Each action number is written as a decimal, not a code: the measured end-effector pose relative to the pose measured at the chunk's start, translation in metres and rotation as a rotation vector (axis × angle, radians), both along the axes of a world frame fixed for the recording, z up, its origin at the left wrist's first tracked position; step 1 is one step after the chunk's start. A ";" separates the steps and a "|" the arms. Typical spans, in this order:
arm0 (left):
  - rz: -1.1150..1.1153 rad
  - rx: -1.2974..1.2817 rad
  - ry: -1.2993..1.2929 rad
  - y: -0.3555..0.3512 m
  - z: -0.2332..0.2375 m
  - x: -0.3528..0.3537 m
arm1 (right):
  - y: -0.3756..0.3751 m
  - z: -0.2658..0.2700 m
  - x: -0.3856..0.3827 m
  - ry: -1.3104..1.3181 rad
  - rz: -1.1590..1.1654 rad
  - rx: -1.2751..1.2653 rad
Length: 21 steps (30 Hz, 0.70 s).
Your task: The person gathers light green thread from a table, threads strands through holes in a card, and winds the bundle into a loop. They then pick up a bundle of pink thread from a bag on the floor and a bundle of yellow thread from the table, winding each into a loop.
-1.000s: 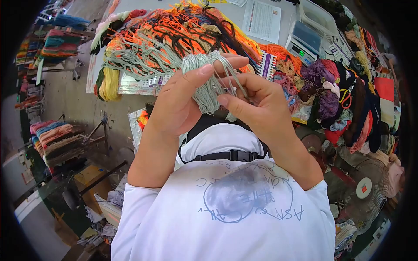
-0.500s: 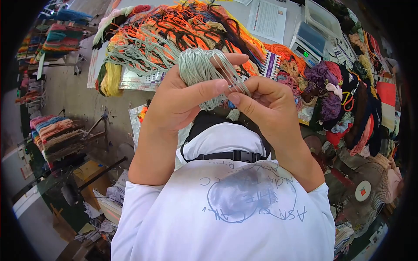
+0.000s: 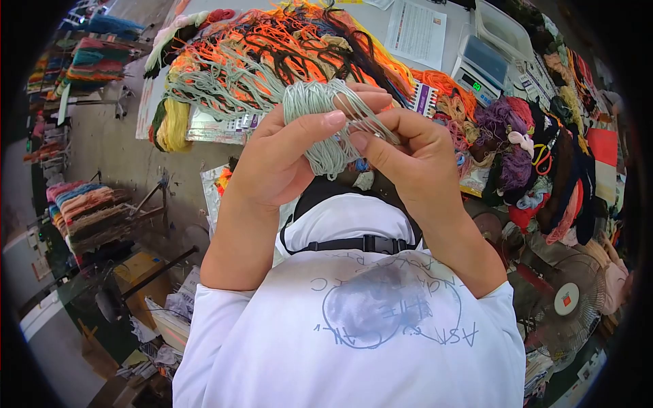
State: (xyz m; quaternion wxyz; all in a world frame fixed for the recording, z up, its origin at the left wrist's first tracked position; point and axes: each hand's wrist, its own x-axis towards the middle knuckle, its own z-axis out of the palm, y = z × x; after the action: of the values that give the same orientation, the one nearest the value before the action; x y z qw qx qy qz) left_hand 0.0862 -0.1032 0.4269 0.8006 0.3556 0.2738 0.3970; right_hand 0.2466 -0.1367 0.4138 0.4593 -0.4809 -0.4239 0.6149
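A loose bundle of pale grey-green yarn is wound around the fingers of my left hand, whose thumb lies across its front. My right hand pinches several strands at the bundle's right side between thumb and fingers. The hands are close together in front of my chest, above the near edge of the table. More yarn of the same grey-green lies spread on the table just beyond my left hand, over a big heap of orange and black yarn.
At the table's back right are a digital scale, a clear plastic tray and a printed sheet. Purple yarn and orange-handled scissors lie at right. A fan stands lower right; racks of yarn stand left.
The yarn bundle and both hands have shifted slightly down and right. My left thumb has moved a little up and left, apart from the right fingertips.
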 end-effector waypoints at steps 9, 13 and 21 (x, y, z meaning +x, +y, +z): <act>-0.118 0.182 0.152 0.017 -0.020 -0.014 | 0.005 -0.015 0.012 0.365 0.037 -0.001; -0.277 0.007 0.143 0.033 -0.033 -0.052 | 0.004 -0.046 0.069 0.715 0.257 -0.062; 0.323 -0.448 0.086 0.092 -0.098 -0.248 | -0.100 -0.157 0.302 0.766 -0.379 -0.328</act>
State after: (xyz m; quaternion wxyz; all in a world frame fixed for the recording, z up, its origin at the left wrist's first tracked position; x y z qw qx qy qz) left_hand -0.1616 -0.0109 0.3290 0.7734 0.1379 0.4414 0.4336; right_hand 0.5482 -0.2369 0.2568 0.6053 -0.3543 -0.0251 0.7124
